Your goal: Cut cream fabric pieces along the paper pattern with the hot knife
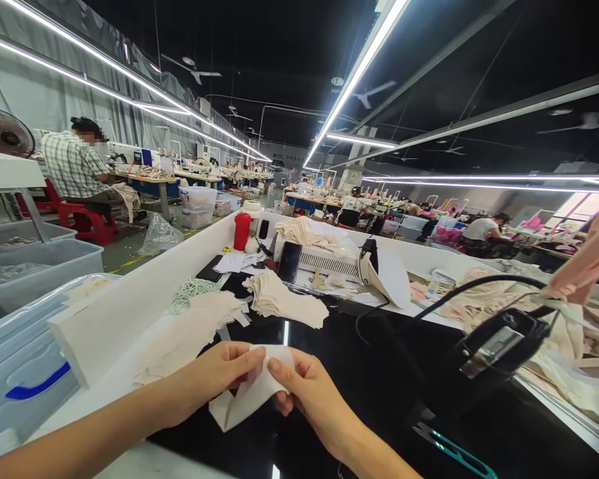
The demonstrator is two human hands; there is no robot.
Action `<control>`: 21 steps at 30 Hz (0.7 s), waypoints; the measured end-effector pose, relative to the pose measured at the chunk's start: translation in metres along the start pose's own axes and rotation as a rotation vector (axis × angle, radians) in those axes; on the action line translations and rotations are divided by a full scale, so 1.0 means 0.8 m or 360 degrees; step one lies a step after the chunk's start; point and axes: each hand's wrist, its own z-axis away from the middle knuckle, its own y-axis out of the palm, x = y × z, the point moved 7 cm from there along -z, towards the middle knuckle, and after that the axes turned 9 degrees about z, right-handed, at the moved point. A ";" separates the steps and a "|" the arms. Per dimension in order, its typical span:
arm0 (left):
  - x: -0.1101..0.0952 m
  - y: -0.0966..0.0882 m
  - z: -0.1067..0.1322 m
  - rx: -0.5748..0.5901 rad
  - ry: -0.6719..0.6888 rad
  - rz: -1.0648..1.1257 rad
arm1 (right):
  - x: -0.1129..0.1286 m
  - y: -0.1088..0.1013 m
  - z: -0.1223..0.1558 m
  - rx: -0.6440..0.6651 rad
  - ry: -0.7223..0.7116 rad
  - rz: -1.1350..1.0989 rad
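Observation:
A folded piece of white fabric (252, 392) is held up over the black tabletop (349, 392). My left hand (224, 369) pinches its upper left edge between thumb and fingers. On the other side, my right hand (304, 382) grips the same piece, its thumb lying across the top. One corner of the fabric hangs down toward the left. Beyond my hands is a stack of cream fabric pieces (284, 299). Left of that, a spread of thin pale pieces (194, 326) lies along the white side board.
A black machine (499, 352) with a cable stands at the right, with teal snips (454, 452) nearby. At the back are a red bottle (242, 231), a phone (289, 261) and a white visor (384, 276). Blue-lidded bins (24, 359) stand at left. A person (80, 166) sits beyond.

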 end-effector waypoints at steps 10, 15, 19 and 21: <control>0.008 -0.023 -0.001 -0.0347 -0.0097 -0.0173 | -0.014 0.003 0.007 0.0182 -0.0007 0.0199; 0.006 -0.028 -0.004 -0.0337 0.0045 -0.0194 | -0.021 0.004 0.010 0.0220 0.0009 0.0226; 0.004 -0.019 -0.005 -0.0343 0.0120 -0.0238 | -0.024 0.006 0.020 0.0318 0.0035 0.0264; 0.002 -0.009 -0.005 -0.0335 0.0152 -0.0238 | -0.028 0.004 0.026 0.0366 0.0022 0.0286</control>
